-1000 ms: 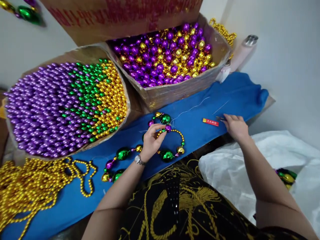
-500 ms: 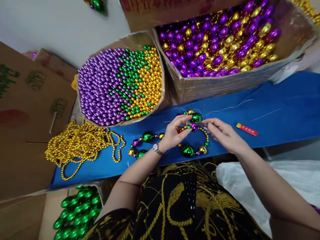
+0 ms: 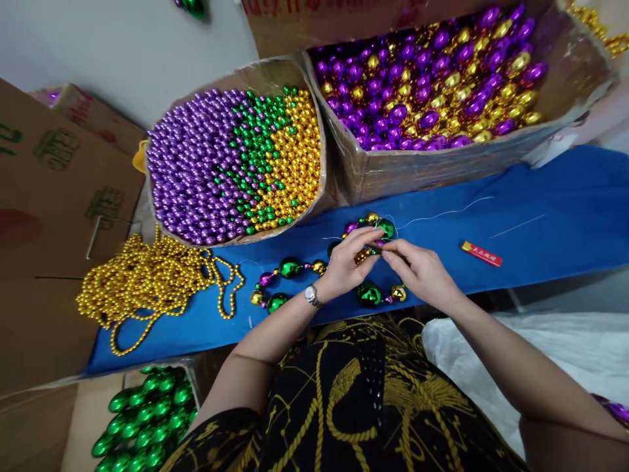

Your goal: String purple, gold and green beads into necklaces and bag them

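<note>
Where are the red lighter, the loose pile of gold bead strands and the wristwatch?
red lighter (image 3: 481,254), head view, middle of its body.
gold bead strands (image 3: 142,282), head view, centre of the pile.
wristwatch (image 3: 310,295), head view, its face.

Purple, green and gold beads in a box; blue cloth; red lighter; black-and-gold patterned shirt.

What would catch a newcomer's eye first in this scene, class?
First, the round box of small purple, green and gold beads at the back left, with the box of larger purple and gold baubles beside it. Then, on the blue cloth, the left hand and right hand meet over a bead garland.
</note>
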A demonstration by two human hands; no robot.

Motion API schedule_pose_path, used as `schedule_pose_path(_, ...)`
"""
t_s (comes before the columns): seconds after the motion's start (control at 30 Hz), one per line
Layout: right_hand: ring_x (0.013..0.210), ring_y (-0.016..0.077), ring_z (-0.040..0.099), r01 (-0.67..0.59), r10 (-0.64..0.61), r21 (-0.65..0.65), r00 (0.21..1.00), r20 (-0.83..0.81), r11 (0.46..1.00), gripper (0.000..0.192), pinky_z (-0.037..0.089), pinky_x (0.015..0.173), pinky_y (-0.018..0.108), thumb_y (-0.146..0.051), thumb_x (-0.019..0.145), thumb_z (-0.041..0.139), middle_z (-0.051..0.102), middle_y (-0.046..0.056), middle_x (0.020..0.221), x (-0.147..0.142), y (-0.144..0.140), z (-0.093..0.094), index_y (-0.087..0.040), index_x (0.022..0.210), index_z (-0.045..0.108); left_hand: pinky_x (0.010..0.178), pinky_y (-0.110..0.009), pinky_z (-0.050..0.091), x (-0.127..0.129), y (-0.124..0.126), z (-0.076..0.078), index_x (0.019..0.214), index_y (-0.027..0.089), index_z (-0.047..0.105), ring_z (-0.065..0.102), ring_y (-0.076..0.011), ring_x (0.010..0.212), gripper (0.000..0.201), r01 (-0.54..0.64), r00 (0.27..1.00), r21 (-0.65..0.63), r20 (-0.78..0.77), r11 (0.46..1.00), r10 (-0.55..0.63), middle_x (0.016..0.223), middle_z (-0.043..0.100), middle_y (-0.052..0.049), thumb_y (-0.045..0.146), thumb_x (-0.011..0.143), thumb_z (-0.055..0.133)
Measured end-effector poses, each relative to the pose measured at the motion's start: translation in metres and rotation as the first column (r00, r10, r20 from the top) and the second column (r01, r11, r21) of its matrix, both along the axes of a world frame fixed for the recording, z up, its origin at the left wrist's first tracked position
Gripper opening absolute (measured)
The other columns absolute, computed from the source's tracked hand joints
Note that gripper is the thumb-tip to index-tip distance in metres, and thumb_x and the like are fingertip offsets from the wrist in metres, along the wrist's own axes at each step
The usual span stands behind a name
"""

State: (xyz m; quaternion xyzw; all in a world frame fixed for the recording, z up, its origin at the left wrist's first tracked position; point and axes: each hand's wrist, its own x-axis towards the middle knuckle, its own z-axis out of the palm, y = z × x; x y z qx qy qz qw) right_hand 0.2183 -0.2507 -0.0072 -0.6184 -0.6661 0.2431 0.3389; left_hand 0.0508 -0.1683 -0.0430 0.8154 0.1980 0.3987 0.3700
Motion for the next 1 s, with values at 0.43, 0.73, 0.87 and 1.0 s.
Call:
schedule_pose_path(0.43,0.095,0.0286,0.057,0.474,-0.345,0.015,0.617,0.707,0.880,0.043,0.044,0.077,0.037,-0.045,0.096,0.039,0.067,0.016,0.103,0.097,-0.056,-0.081,-0.019,0.114,0.068,0.073,-0.026,0.064,-0.018,0.017,0.047,0.121,0.027,0.063,0.069,-0.0158,0.093,0.050,0.195,0.950,-0.533,0.313,0.824,-0.023,0.130,0.061,-0.007,0.021,0.074,0.079)
schedule_pose_path(0.73,0.097,0.0310,0.055,0.550,-0.330,-0.048,0.566,0.755,0.834,0.046,0.047,0.076,0.041,-0.038,0.094,0.042,0.064,0.017,0.115,0.157,-0.073,-0.084,-0.018,0.132,0.058,0.073,-0.021,0.063,-0.011,0.025,0.023,0.115,0.025,0.068,0.073,-0.0143,0.086,0.052,0.273,0.957,-0.693,0.265,0.667,-0.116,0.126,0.066,-0.008,0.011,0.067,0.082)
schedule_pose_path(0.87,0.095,0.0308,0.058,0.486,-0.276,-0.155,0.700,0.658,0.860,0.042,0.049,0.076,0.041,-0.041,0.090,0.047,0.063,0.019,0.107,0.161,-0.063,-0.075,-0.015,0.121,0.062,0.072,-0.021,0.063,-0.005,0.027,0.021,0.116,0.024,0.068,0.073,-0.0158,0.088,0.051,0.293,0.955,-0.727,0.254,0.621,-0.153,0.127,0.066,-0.009,0.013,0.068,0.082)
schedule_pose_path(1.0,0.086,0.0226,0.064,0.255,-0.208,-0.191,0.949,0.237,0.948,0.040,0.050,0.073,0.034,-0.049,0.092,0.047,0.067,0.010,0.100,0.134,-0.040,-0.052,-0.020,0.118,0.055,0.076,-0.027,0.064,-0.003,0.031,0.022,0.119,0.022,0.065,0.072,-0.0213,0.097,0.053,0.317,0.948,-0.719,0.234,0.619,-0.214,0.130,0.063,-0.010,0.022,0.069,0.083)
